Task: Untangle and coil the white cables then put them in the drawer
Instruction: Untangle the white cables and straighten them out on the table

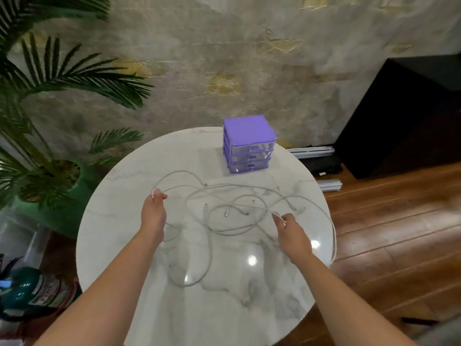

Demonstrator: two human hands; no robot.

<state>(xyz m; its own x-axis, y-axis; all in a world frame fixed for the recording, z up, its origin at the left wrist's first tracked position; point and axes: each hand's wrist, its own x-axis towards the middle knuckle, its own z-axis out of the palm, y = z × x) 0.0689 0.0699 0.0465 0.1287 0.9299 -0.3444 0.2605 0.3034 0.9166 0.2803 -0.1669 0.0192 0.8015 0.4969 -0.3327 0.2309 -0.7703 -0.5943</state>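
Both forearms reach in from the near edge over the round marble counter [139, 283]. The left hand [153, 211] has its grip pinched on a strand of the white cables [234, 203] at the left side of the spread, where one loop arcs away toward the far edge. The right hand [290, 227] pinches another strand, at or near a cable end as far as can be told, close to the right side of the tangle.

Status of work: early. The cables lie loose and crossed over one another across the middle of the counter, several connector ends showing among the loops, one long run trailing along the right rim. No cable is coiled. Separation appears only to be starting.

The purple drawer unit [249, 146] stands at the far side of the counter, well apart from the hands, with all three clear drawers closed and nothing seen inside.

Outstanding, in my judgement: free each cable from the tangle, coil each one, open a drawer, place the coils in it.

Also noted: a potted palm [57, 78] left of the counter.
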